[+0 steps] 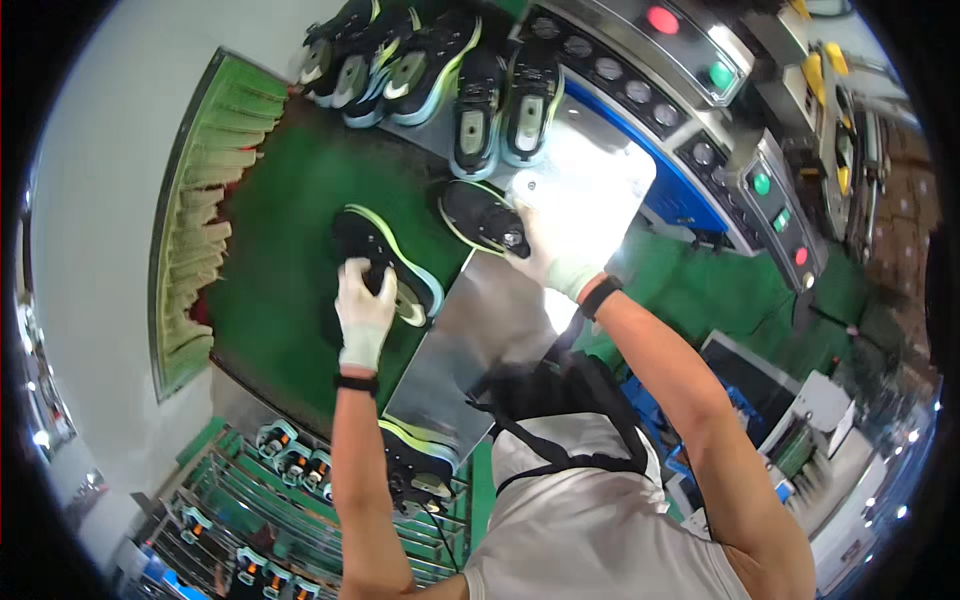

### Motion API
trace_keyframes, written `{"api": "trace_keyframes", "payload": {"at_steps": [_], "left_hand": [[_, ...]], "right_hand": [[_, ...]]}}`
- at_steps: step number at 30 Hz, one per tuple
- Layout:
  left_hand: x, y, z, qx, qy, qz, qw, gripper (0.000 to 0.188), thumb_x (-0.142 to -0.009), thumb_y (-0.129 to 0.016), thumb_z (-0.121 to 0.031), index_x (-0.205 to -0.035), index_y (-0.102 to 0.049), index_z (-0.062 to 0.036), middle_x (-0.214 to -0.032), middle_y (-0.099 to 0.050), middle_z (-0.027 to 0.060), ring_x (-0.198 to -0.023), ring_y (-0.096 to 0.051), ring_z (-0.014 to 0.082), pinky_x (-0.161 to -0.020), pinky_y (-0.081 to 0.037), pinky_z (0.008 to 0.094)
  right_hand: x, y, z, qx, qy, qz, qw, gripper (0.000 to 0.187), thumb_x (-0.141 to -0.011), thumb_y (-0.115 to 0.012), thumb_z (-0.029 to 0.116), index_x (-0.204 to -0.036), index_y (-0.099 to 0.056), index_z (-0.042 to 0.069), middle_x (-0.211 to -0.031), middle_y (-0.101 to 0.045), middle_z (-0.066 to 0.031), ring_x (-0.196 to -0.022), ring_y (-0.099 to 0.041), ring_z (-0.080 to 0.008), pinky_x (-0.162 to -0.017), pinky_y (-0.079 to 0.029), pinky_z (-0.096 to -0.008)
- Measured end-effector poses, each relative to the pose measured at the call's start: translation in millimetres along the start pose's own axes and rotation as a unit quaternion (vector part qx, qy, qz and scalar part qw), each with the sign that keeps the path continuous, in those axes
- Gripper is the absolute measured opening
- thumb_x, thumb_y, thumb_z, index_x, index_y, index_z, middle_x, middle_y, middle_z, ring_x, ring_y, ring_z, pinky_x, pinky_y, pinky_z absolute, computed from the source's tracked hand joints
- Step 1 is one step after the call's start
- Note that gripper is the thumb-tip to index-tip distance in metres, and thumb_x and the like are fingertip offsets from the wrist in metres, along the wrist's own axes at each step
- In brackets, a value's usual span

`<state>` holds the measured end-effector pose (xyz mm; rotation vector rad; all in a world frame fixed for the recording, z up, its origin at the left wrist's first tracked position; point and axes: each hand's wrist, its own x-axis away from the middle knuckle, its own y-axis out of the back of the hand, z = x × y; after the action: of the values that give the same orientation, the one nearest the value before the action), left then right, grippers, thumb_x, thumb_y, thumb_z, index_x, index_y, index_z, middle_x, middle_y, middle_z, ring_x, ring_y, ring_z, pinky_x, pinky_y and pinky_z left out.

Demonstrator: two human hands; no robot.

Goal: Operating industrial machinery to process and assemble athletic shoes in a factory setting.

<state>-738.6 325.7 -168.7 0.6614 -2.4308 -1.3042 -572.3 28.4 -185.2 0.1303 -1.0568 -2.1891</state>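
Just left of the steel plate (pixel 460 330), the first shoe (pixel 358 236) lies on the belt (pixel 275 250) directly under the left hand (pixel 364 310), the nearer of the two; its long axis slants from the far left down toward the plate's left edge. That hand is half curled, thumb apart from the fingers and touching the upper, though whether it truly grips I cannot tell. At the plate's far end, the second shoe (pixel 470 212) points away leftward, its long axis running back to the right hand (pixel 545 250), which is partly closed around the shoe's end, thumb and fingers on either side. Both uppers are matt black, with curved lime edging on the soles. The plate is smooth, dull metal, the belt flat green, the gloves (pixel 366 345) pale. Beyond the plate stand more shoes (pixel 408 75), grey-tongued; well left of it hang ragged, pale green strips (pixel 212 195).
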Motion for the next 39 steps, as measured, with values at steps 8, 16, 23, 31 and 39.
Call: {"api": "trace_keyframes", "payload": {"at_steps": [8,16,23,31,39], "left_hand": [[143.5,-7.3,-98.1,0.044,0.121,0.014,0.992,0.034,-0.097,-0.083,-0.029,-0.104,-0.066,-0.0013,-0.076,-0.065,0.0055,-0.067,-0.062,0.0169,-0.065,-0.052,0.0378],[201.1,-75.5,-160.1,0.036,-0.21,0.208,0.955,0.073,-0.075,-0.101,-0.036,-0.128,-0.065,-0.0016,-0.121,-0.069,0.0182,-0.112,-0.068,0.0378,-0.1,-0.056,0.0474],[147.6,-140.2,-137.1,-0.039,-0.369,0.366,0.853,0.095,-0.063,-0.095,-0.024,-0.146,-0.056,-0.0014,-0.142,-0.063,0.0214,-0.136,-0.059,0.0438,-0.117,-0.047,0.0532],[123.5,-177.0,-117.7,0.042,-0.453,0.369,0.81,0.065,-0.066,-0.086,-0.014,-0.127,-0.066,-0.002,-0.127,-0.071,0.0163,-0.12,-0.068,0.0408,-0.105,-0.055,0.0537],[103.0,-170.4,-92.8,0.081,-0.464,0.372,0.8,0.061,-0.069,-0.08,-0.023,-0.126,-0.068,-0.0042,-0.129,-0.071,0.0146,-0.121,-0.069,0.0379,-0.102,-0.057,0.052]], "right_hand": [[177.8,67.3,-45.6,-0.242,-0.065,0.028,0.968,0.095,-0.09,-0.086,0.033,-0.164,-0.039,-0.003,-0.164,-0.047,-0.0273,-0.155,-0.045,-0.0391,-0.129,-0.037,-0.0445],[265.2,-34.9,-147.8,-0.275,-0.025,0.056,0.96,0.12,-0.077,-0.094,0.017,-0.172,-0.023,0.006,-0.177,-0.029,-0.0221,-0.149,-0.049,-0.041,-0.124,-0.044,-0.0446],[208.3,19.6,-150.5,-0.676,-0.367,0.273,0.578,0.063,-0.102,-0.067,0.045,-0.157,-0.053,0.016,-0.144,-0.068,-0.0067,-0.125,-0.068,-0.0167,-0.1,-0.058,-0.0364],[230.9,-60.7,-220.2,-0.286,0.041,0.202,0.936,0.124,-0.07,-0.095,0.02,-0.171,-0.024,0.009,-0.163,-0.048,-0.0219,-0.14,-0.059,-0.0425,-0.112,-0.054,-0.0467],[227.8,-87.5,-193.5,-0.043,0.052,0.21,0.975,0.073,-0.097,-0.062,0.007,-0.166,-0.04,0.007,-0.157,-0.052,-0.0207,-0.135,-0.063,-0.0344,-0.113,-0.051,-0.0451]]}}
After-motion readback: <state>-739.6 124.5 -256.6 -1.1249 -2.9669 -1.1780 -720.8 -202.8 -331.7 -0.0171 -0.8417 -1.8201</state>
